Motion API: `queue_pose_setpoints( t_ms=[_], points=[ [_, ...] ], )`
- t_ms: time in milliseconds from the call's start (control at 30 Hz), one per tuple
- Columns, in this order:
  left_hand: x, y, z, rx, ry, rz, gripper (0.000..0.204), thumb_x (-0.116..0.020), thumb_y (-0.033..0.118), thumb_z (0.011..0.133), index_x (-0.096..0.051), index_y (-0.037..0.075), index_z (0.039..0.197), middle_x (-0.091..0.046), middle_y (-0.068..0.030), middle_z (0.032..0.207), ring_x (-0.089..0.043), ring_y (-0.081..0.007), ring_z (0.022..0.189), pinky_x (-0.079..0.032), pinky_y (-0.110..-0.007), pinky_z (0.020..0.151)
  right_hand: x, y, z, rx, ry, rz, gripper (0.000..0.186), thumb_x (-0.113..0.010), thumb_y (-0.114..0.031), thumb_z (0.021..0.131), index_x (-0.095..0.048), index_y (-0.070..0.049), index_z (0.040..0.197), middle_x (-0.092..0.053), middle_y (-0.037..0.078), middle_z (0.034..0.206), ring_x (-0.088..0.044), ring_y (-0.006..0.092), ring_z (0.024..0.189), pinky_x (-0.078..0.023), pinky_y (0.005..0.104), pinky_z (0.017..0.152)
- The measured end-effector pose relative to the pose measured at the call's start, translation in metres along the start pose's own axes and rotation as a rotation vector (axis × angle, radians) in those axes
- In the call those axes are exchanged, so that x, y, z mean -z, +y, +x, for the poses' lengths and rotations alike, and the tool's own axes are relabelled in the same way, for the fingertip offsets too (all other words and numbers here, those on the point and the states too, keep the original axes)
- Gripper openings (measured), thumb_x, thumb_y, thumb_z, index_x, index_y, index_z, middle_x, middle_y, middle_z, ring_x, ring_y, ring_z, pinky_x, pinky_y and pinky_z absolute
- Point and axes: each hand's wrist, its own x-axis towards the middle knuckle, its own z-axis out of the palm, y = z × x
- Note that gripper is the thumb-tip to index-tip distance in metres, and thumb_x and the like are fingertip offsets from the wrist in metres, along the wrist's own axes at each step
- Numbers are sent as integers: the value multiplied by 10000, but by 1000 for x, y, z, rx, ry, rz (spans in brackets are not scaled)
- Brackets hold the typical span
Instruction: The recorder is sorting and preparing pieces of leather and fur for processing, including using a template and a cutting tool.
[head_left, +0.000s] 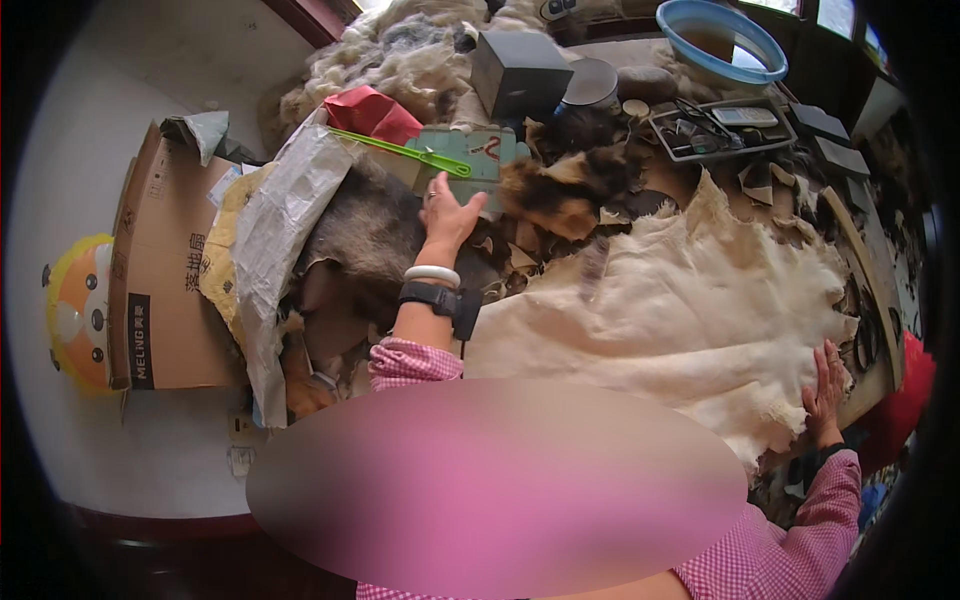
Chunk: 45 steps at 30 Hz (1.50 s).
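One left hand [452,212], loosely open, apparently empty, near green stick [443,162]; right hand [824,393] flat, fingers extended, on pale hide [660,310], right edge. Hide spread between hands; probably soft, floppy; grip opposite edges.

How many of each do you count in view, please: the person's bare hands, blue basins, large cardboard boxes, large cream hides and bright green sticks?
Hands: 2 (left hand, right hand)
Blue basin: 1
Large cardboard box: 1
Large cream hide: 1
Bright green stick: 1
Total: 6
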Motion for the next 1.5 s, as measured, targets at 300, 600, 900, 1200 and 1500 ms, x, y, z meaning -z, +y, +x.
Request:
queue_pose_setpoints(
  t_ms=[300, 600, 900, 1200, 1500],
  points=[
    [120, -46, -41, 62, 337, 1064, 941, -699, 565, 687, -329, 102, 1419, -299, -205, 1475, -189, -343, 1403, -113, -577, 1107, 1, -3, 6, 1, -7, 15, 712, -302, -580, 911, -377, -81, 1413, -301, 164, 1492, -246, 336, 1394, -163, 458, 1123],
    [122, -65, -79, -222, 675, 490, 893, -783, 212, 667, -285, -8, 1375, -364, -272, 1361, -373, -410, 1250, -295, -462, 1063, -5, 5, 5, 46, 21, -47, 710, -292, -565, 923, -358, -65, 1423, -304, 177, 1489, -264, 343, 1386, -176, 444, 1122],
    [87, -52, -84, 416, 729, -468, 813, -796, 201, 722, -321, -31, 1339, -425, -208, 1333, -429, -285, 1214, -350, -395, 1020, -18, 15, 2, 70, 75, -47, 712, -299, -587, 916, -353, -102, 1434, -313, 172, 1487, -291, 352, 1370, -202, 453, 1104],
    [91, -40, -78, 405, 509, -636, 561, -772, 116, 707, -519, -74, 1170, -584, -159, 1157, -558, -245, 1031, -441, -365, 894, -5, 6, 3, 39, 16, -42, 705, -310, -575, 914, -354, -101, 1433, -309, 172, 1488, -275, 347, 1381, -195, 454, 1103],
    [161, -4, -24, 239, 571, -702, 601, -694, 235, 743, -506, -53, 1236, -560, -165, 1207, -551, -269, 1068, -464, -376, 893, -10, 4, 5, 28, 7, -12, 724, -291, -590, 908, -360, -90, 1427, -301, 173, 1491, -269, 353, 1379, -174, 467, 1102]
  ],
)
